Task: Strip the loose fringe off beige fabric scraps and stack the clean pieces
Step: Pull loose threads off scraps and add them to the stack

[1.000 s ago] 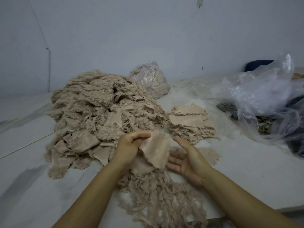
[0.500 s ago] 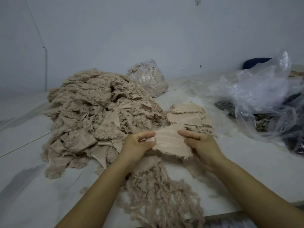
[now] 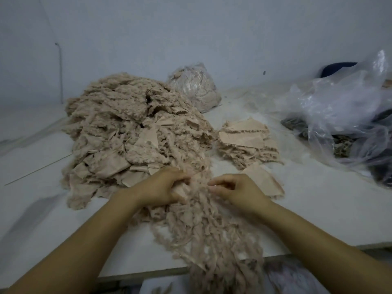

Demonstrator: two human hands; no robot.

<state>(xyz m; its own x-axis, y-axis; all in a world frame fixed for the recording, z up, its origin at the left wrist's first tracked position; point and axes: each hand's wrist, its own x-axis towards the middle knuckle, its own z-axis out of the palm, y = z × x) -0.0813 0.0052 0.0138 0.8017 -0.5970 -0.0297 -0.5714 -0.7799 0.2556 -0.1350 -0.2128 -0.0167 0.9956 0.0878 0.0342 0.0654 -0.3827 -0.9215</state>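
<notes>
Large heap of unstripped beige fabric scraps (image 3: 127,134) occupies the white table (image 3: 318,209) at left. Left hand (image 3: 163,187) grips a fringed scrap (image 3: 191,183); right hand (image 3: 235,192) pinches its fringe. Recommend anchoring cloth firmly, pulling steadily. Small stack of clean beige pieces (image 3: 248,141) lies right.

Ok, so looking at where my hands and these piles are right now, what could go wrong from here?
1. The stripped fringe trails over the table edge, so it may slide off.
2. The big heap almost touches the clean stack, so scraps could mix.
3. The left hand grips a scrap right at the fringe pile, while one clean piece lies off the stack and might get swept away.
</notes>
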